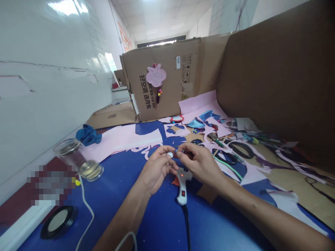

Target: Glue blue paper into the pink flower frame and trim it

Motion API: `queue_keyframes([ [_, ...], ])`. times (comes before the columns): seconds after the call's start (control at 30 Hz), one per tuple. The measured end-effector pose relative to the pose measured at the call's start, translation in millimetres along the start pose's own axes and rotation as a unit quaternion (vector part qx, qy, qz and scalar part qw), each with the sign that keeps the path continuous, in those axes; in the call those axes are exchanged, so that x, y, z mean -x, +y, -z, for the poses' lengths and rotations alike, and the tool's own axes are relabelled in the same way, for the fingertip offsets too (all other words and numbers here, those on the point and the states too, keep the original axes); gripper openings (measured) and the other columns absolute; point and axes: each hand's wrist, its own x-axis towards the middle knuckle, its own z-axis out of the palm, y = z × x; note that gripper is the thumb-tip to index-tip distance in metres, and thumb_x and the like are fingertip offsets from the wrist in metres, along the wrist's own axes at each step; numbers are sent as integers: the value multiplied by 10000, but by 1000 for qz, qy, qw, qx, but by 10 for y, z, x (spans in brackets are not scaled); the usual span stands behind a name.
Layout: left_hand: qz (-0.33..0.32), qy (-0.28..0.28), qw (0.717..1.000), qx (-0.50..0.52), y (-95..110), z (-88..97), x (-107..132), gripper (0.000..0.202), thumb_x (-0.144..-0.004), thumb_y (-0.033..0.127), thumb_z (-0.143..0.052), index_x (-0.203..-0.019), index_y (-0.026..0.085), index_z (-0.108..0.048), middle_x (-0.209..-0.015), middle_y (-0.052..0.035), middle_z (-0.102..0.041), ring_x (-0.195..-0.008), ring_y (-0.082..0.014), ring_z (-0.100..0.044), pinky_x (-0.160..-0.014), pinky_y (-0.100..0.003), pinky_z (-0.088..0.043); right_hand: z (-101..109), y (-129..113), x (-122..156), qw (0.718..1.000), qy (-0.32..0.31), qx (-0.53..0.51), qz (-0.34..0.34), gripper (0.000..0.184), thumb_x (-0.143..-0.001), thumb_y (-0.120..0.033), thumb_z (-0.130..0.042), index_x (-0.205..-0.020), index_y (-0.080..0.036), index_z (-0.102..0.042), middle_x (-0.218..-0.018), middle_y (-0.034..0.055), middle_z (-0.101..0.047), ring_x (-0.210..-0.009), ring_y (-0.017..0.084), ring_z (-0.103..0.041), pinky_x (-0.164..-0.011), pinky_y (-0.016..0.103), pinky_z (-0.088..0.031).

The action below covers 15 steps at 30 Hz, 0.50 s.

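Note:
My left hand (157, 169) and my right hand (200, 162) meet over the blue table (125, 195), fingertips pinched together. Between the left fingertips sits a small white bead-like piece (170, 154). The right fingertips pinch a small dark-blue bit (180, 152) that I cannot make out. Just under both hands lies a white hot glue gun (182, 188) with a red light lit, its black cord running toward me.
A glass jar (75, 158) lies on its side at left, beside a white cable (87, 205) and a black round lid (59, 220). Pink and blue paper scraps (204, 120), scissors (230, 153) and tools clutter the right. Cardboard walls (167, 80) stand behind and right.

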Motion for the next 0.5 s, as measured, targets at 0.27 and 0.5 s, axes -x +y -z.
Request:
queue_keyframes([
  [0.27, -63, 45, 991, -107, -28, 26, -29, 171, -811, 253, -726, -943, 155, -677, -654, 7, -653, -501, -92, -567, -485, -193, -456, -14, 51, -42, 993, -33, -98, -49, 125, -922, -263, -604, -839, -207, -679, -674, -40, -594, -598, 135, -483, -555, 258, -357],
  [0.5, -115, 51, 970, -210, -39, 48, -54, 251, -768, 285, -790, -970, 169, -696, -597, 25, -631, -506, -113, -583, -503, -209, -477, -8, 47, -56, 988, -56, -126, -66, 110, -887, -241, -611, -806, -199, -672, -688, -27, -613, -594, 131, -491, -549, 247, -361],
])
